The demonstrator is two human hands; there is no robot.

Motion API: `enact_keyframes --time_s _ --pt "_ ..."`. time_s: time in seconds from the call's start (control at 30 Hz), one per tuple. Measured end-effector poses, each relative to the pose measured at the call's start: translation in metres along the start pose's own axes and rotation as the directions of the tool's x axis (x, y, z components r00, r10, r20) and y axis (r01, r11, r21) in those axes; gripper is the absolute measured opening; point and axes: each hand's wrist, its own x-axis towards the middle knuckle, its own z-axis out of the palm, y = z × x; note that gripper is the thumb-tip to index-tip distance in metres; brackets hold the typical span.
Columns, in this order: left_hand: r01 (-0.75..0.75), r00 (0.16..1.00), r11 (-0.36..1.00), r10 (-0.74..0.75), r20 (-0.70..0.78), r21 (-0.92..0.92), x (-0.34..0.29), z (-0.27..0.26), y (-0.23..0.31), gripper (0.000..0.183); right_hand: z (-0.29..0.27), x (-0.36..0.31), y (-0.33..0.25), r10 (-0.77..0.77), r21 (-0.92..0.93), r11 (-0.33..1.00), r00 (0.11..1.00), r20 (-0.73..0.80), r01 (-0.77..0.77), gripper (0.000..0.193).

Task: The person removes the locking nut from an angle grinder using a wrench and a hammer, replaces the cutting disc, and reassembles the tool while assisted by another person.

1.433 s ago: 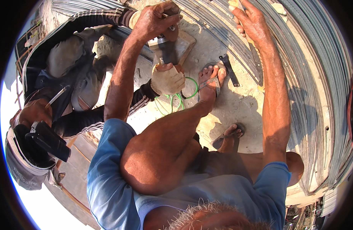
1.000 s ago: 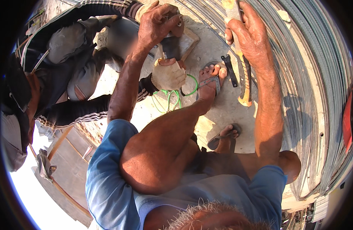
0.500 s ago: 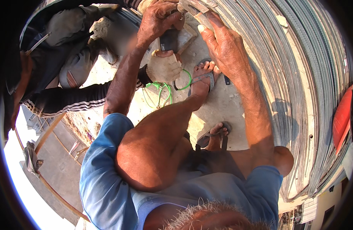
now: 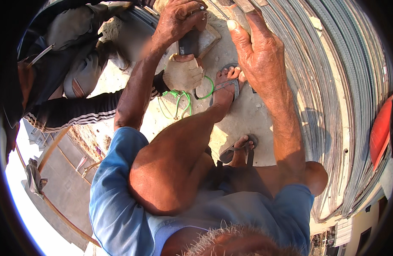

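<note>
My left hand (image 4: 182, 18) is at the top of the view, its fingers closed. A small shiny round tip (image 4: 202, 7) shows at its fingers; the rest of what it pinches is hidden. Over to the right, my right hand (image 4: 262, 51) is wrapped round the wooden handle of a hammer (image 4: 244, 5), the thumb stretched along it. The hammer runs out of the top edge, and its head is mostly cut off. Below my left hand, a co-worker's gloved hand (image 4: 183, 73) holds a black tool (image 4: 188, 44).
Long bundled steel bars (image 4: 333, 85) curve along the right side. A green cable (image 4: 179, 97) lies on the ground by my sandalled foot (image 4: 226, 87). A co-worker's striped sleeve (image 4: 77, 109) reaches in from the left. A red rounded object (image 4: 380, 128) is at the far right.
My right hand has moved slightly right with the hammer. The hammer's head has come away from my left hand and mostly left the view. My left hand has barely moved.
</note>
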Motion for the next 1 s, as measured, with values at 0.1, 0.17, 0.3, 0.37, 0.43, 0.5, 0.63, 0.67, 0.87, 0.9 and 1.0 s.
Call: enact_keyframes --time_s 0.1,0.17,0.3,0.37,0.43,0.5,0.63,0.67,0.87,0.9,1.0 --pt "-0.075 0.997 0.997 0.075 0.017 -0.006 0.005 -0.009 -0.013 0.031 -0.007 0.006 -0.002 -0.098 0.054 0.993 0.983 -0.156 0.107 0.043" --pt "0.091 0.986 0.838 -0.002 0.164 -0.538 -0.004 -0.002 -0.042 0.046 -0.008 0.008 -0.004 -0.041 0.138 0.988 0.985 -0.168 0.065 0.047" --pt "0.470 0.882 -0.177 0.119 0.456 -0.865 -0.035 0.044 -0.115 0.078 -0.008 -0.001 -0.002 0.070 0.178 0.983 0.994 -0.079 -0.055 0.047" --pt "0.495 0.867 -0.099 0.118 0.483 -0.863 -0.044 0.044 -0.121 0.081 -0.006 -0.003 0.001 0.024 0.151 0.988 0.998 -0.065 -0.014 0.049" --pt "0.317 0.909 0.570 0.045 0.414 -0.758 -0.019 0.030 -0.074 0.071 -0.008 -0.007 0.006 0.064 0.125 0.991 0.997 -0.045 -0.058 0.051" --pt "0.047 0.956 0.971 0.024 0.291 -0.234 -0.001 -0.001 -0.018 0.061 -0.002 -0.013 0.007 0.110 0.182 0.979 0.991 -0.080 -0.094 0.039" --pt "0.049 0.979 0.999 -0.046 0.197 -0.009 -0.002 -0.010 -0.001 0.027 0.005 -0.015 0.016 0.024 0.129 0.992 0.995 -0.097 -0.011 0.036" --pt "0.328 0.941 0.796 -0.226 0.254 -0.508 -0.009 -0.004 -0.011 0.023 0.005 -0.016 0.014 0.067 0.127 0.990 0.996 -0.057 -0.059 0.036" --pt "-0.125 0.992 0.989 0.124 0.020 0.076 0.005 -0.007 0.006 0.024 0.007 -0.011 0.012 0.180 -0.056 0.983 0.970 0.164 -0.173 0.037" --pt "-0.133 0.991 0.988 0.131 0.023 0.074 0.002 -0.007 0.000 0.025 0.006 -0.010 0.011 0.139 -0.061 0.989 0.980 0.143 -0.132 0.038" --pt "0.193 0.981 0.878 -0.188 0.055 -0.438 -0.017 0.011 -0.013 0.022 0.000 -0.009 0.004 0.034 -0.027 0.999 0.999 0.042 -0.033 0.039"
